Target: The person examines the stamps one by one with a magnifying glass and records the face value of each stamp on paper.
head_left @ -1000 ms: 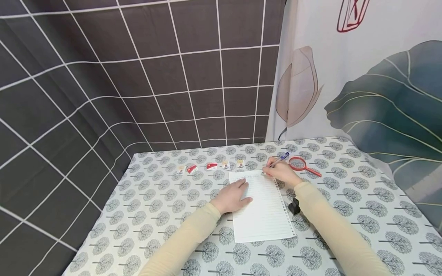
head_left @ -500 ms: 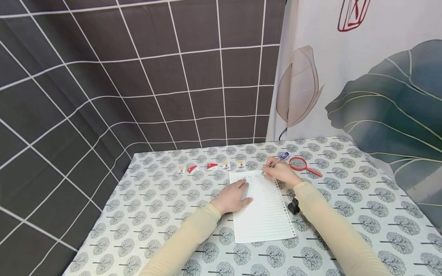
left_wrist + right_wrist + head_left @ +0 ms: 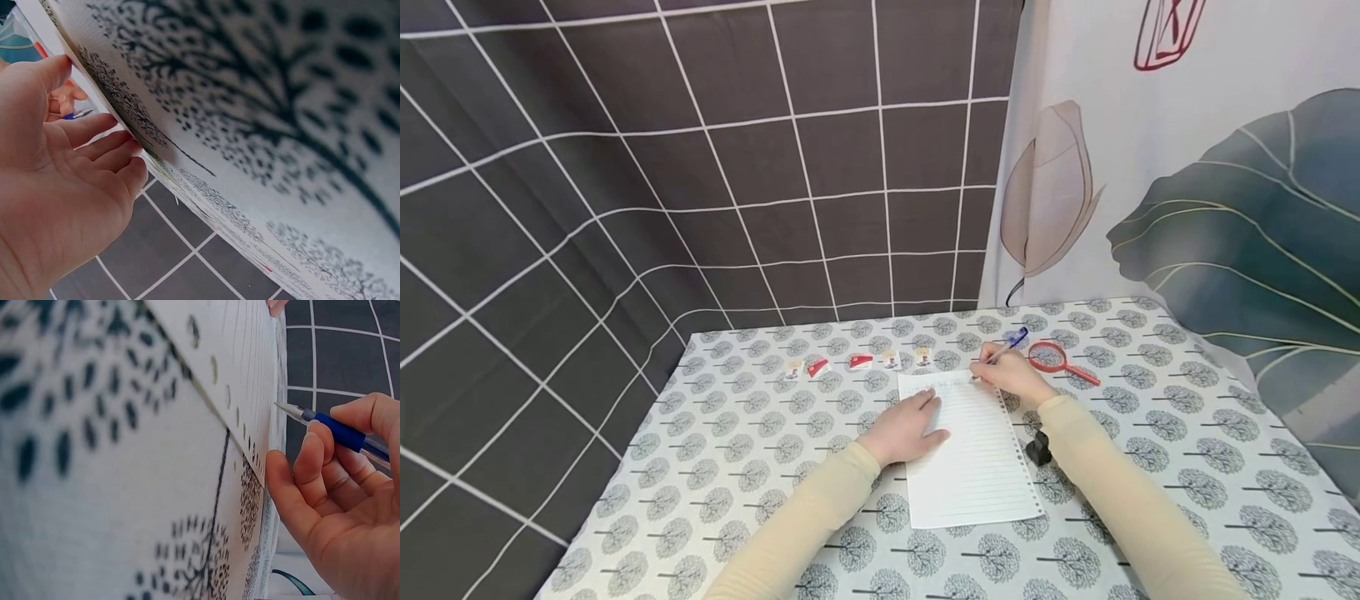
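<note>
A lined sheet of paper (image 3: pixel 970 458) with punched holes along its right edge lies on the table. Faint handwriting runs across its top lines. My right hand (image 3: pixel 1013 372) pinches a blue pen (image 3: pixel 1009 345), its tip at the sheet's upper right. Seen from the right wrist, the blue grip of the pen (image 3: pixel 340 432) sits between thumb and fingers, and the fingertips of the hand (image 3: pixel 337 494) rest by the paper's edge. My left hand (image 3: pixel 904 427) rests on the sheet's left side with fingers extended; the left wrist view shows the palm of that hand (image 3: pixel 69 169).
A red magnifying glass (image 3: pixel 1051 357) lies just right of the right hand. Several small picture cards, among them a red one (image 3: pixel 861 361), form a row behind the paper. A black device (image 3: pixel 1039 450) sits by the right wrist. A dark gridded curtain (image 3: pixel 850 167) hangs behind the table.
The pen has shifted very slightly to the right at the top of the sheet. The left hand and the paper stay in place.
</note>
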`<act>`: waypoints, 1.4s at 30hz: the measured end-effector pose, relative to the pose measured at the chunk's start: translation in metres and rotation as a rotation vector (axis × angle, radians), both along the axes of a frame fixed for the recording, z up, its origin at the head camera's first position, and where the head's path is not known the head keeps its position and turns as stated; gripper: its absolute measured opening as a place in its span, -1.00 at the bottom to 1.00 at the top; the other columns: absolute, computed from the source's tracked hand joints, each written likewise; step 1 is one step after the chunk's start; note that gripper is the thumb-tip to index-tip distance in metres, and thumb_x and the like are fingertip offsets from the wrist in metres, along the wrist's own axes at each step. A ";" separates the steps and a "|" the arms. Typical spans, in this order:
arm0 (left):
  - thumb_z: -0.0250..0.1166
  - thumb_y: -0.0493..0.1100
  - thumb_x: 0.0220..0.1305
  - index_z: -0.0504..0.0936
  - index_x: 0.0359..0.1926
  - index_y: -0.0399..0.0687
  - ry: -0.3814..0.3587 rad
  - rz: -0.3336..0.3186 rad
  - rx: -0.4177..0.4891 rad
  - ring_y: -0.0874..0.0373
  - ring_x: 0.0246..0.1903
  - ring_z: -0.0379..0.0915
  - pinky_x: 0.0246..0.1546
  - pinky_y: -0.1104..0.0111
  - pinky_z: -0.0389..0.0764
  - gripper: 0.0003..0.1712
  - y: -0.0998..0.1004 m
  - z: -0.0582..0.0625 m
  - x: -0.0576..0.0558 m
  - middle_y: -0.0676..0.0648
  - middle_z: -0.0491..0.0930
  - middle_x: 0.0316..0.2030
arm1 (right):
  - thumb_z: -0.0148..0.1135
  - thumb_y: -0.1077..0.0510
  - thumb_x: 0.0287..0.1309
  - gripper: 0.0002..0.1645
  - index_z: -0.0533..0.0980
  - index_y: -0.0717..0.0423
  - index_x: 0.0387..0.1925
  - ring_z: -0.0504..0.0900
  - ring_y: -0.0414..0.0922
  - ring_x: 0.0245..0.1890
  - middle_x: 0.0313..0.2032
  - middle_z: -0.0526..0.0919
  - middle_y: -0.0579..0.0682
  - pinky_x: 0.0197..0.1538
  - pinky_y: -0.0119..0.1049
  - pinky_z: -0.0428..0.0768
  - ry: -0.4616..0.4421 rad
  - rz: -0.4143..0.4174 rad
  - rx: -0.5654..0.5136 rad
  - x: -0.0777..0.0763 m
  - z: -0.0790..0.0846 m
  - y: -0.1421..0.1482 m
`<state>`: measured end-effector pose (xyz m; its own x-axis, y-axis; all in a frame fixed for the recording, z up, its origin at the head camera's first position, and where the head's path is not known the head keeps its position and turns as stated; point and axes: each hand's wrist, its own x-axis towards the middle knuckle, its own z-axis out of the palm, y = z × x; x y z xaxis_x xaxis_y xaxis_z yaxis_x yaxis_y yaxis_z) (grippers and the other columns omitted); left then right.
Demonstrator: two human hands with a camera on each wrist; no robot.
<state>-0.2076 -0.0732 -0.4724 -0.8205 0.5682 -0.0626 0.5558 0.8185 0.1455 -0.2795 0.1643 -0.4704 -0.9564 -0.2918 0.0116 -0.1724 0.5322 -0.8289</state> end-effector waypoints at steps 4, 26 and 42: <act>0.07 0.19 0.51 0.29 0.47 -0.27 -0.001 -0.001 -0.002 -0.07 0.45 0.18 0.46 0.21 0.22 -0.23 0.000 0.001 0.001 -0.24 0.21 0.48 | 0.22 0.12 0.30 -0.79 0.40 0.08 -0.39 0.36 -0.14 -0.59 -0.62 0.47 -0.04 -0.48 -0.35 0.35 0.006 -0.001 0.002 0.000 -0.001 0.000; 0.07 0.20 0.51 0.28 0.47 -0.26 -0.003 0.007 -0.002 -0.06 0.46 0.15 0.47 0.22 0.20 -0.23 0.000 0.001 0.000 -0.24 0.19 0.49 | 0.19 0.12 0.32 -0.78 0.38 0.09 -0.40 0.34 -0.14 -0.61 -0.64 0.46 -0.03 -0.49 -0.36 0.33 0.031 -0.008 0.017 -0.004 0.000 0.001; 0.07 0.18 0.52 0.29 0.47 -0.27 -0.009 0.002 0.005 -0.07 0.45 0.17 0.47 0.23 0.21 -0.24 0.001 0.000 0.002 -0.25 0.19 0.49 | 0.20 0.12 0.34 -0.75 0.35 0.10 -0.40 0.31 -0.15 -0.61 -0.66 0.41 -0.08 -0.47 -0.36 0.31 0.023 -0.021 -0.011 -0.002 0.000 0.004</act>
<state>-0.2060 -0.0719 -0.4723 -0.8208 0.5673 -0.0676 0.5531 0.8187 0.1544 -0.2813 0.1686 -0.4700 -0.9617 -0.2718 0.0366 -0.1805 0.5271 -0.8304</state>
